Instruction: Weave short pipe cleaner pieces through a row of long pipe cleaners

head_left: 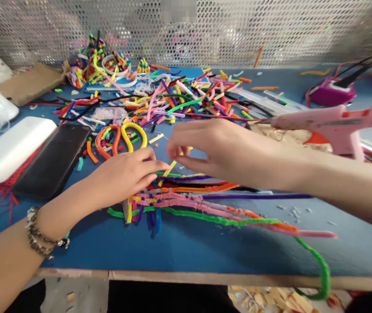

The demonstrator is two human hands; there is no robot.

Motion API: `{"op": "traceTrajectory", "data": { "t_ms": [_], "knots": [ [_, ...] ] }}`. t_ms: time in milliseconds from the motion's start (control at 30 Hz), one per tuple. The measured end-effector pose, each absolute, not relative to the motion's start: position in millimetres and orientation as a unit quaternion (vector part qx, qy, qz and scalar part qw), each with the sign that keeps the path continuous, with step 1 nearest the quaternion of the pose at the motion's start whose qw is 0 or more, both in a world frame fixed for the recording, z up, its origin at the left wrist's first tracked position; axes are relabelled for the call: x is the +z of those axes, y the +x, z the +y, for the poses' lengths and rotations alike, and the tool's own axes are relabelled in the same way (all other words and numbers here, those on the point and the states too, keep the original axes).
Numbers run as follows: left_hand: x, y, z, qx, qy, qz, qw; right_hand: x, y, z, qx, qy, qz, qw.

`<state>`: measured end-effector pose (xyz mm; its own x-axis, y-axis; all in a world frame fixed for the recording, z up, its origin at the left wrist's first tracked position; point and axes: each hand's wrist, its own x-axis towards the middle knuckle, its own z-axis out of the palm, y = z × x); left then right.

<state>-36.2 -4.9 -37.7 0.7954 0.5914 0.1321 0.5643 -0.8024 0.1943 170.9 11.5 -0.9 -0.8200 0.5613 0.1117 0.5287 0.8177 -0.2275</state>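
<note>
My left hand [129, 171] is closed, its fingertips at the left end of a woven bundle of fuzzy pipe cleaners [179, 200] in pink, orange, green and purple. Short ends in yellow, purple and blue stick out below the weave. My right hand [218, 148] hovers just above and to the right, fingers curled and pinched. A yellow pipe cleaner [168, 174] slants from the weave up to those right fingertips, which partly hide its upper end. Scissors with yellow and orange loop handles [133, 125] lie under my left hand, one blade tip showing below it.
Many cut pipe cleaners [186, 102] are heaped at the back. A black phone [53, 161] and a white power-bank-like block [12, 148] lie left. A pink glue gun [332, 126] is beyond my right forearm, near a purple device [331, 91]. Perforated metal [238, 34] borders the back.
</note>
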Motion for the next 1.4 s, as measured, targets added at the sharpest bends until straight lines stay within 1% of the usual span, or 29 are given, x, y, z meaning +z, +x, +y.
{"op": "traceTrajectory", "data": {
  "t_ms": [33,100,167,233,333,433,500,567,667,833,1000,1200,1333,1400],
  "knots": [
    [-38,-37,-4,0.09,0.948,0.301,0.061,1,174,6,0.089,-0.281,-0.949,0.115],
    [-38,-36,-3,0.083,0.953,0.289,0.035,0,179,-7,0.103,-0.266,-0.949,0.135],
    [-38,-36,-2,0.079,0.959,0.271,0.019,-5,182,-21,0.103,-0.265,-0.954,0.092],
    [-39,-35,-2,0.084,0.962,0.258,0.018,-14,182,-32,0.061,-0.292,-0.952,0.069],
    [-41,-33,-3,0.102,0.96,0.259,0.031,-26,182,-39,-0.004,-0.304,-0.949,0.085],
    [-40,-29,-5,0.107,0.959,0.263,0.013,-30,183,-39,-0.06,-0.29,-0.949,0.11],
    [-38,-27,-6,0.104,0.959,0.263,-0.003,-31,183,-38,-0.066,-0.29,-0.947,0.119],
    [-36,-26,-5,0.101,0.959,0.263,-0.002,-31,182,-37,-0.04,-0.299,-0.947,0.111],
    [-35,-27,-4,0.095,0.96,0.263,0.019,-30,178,-37,-0.024,-0.312,-0.945,0.097],
    [-37,-30,-2,0.114,0.951,0.277,0.075,-30,177,-41,-0.078,-0.287,-0.948,0.109],
    [-35,-29,-3,0.118,0.947,0.273,0.121,-33,180,-39,-0.074,-0.291,-0.948,0.108],
    [-35,-30,-1,0.125,0.943,0.275,0.142,-36,173,-35,-0.123,-0.241,-0.947,0.172],
    [-34,-35,2,0.107,0.939,0.266,0.191,-35,169,-32,-0.163,-0.202,-0.95,0.173],
    [-34,-37,2,0.1,0.937,0.268,0.199,-34,169,-31,-0.18,-0.177,-0.951,0.181]
  ]
}}
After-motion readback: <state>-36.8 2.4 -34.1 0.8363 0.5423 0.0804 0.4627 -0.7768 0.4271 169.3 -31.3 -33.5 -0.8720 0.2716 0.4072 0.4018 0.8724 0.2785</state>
